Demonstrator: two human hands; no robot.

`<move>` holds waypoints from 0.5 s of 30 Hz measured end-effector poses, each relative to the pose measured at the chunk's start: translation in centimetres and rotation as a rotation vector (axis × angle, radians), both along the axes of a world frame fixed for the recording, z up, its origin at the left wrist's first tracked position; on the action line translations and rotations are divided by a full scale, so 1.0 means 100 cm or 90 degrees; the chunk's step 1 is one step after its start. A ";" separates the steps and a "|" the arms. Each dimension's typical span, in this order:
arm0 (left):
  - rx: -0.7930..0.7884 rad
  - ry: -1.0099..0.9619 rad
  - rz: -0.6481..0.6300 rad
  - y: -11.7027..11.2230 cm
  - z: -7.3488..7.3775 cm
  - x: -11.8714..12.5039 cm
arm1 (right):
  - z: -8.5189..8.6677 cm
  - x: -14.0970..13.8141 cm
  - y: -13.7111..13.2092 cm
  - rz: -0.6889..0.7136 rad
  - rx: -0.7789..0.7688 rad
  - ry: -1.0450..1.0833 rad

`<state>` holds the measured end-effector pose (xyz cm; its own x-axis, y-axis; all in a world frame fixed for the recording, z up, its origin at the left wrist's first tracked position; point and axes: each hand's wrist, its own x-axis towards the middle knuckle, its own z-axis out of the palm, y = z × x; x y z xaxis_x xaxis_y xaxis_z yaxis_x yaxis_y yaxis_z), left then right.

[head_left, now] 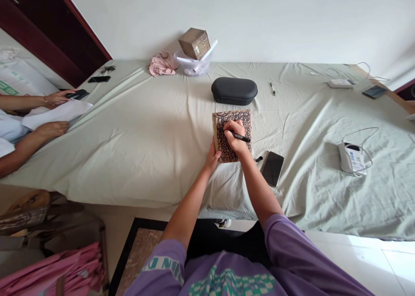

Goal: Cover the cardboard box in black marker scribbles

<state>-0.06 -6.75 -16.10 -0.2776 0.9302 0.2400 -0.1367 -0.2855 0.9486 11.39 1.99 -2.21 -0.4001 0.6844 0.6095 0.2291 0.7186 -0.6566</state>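
A brown cardboard box point(244, 118), its top covered in looping dark scribbles, rests near the table's front edge. My right hand point(236, 136) is closed around a black marker point(241, 137), its writing end down at the scribbled face. At the box's lower left corner, my left hand point(213, 155) grips the side, thumb on the top edge and fingers mostly hidden. The black marker cap point(259, 159) lies just right of the box. A dark-screened phone point(272, 168) lies beside my right forearm.
Behind the box sits a black hard case point(234, 91). Farther back are a plastic bowl point(194, 67) bearing a small carton point(195, 43), a pink cloth point(163, 64) and a pen point(272, 88). A corded white device point(353, 159) lies right. Another person's hands point(53, 128) hold paper at left.
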 end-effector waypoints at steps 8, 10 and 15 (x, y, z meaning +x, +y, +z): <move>0.009 0.033 -0.004 -0.002 0.005 0.000 | 0.004 -0.004 0.003 -0.005 -0.026 0.013; 0.016 0.033 -0.008 -0.002 0.005 0.000 | 0.004 -0.003 0.002 0.002 -0.027 0.021; -0.004 0.022 0.012 0.000 0.000 0.000 | 0.000 0.005 0.001 0.044 -0.115 0.160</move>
<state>-0.08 -6.73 -16.10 -0.2863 0.9264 0.2445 -0.0983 -0.2822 0.9543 11.93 2.10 -2.19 -0.3014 0.7668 0.5667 -0.0014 0.5940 -0.8045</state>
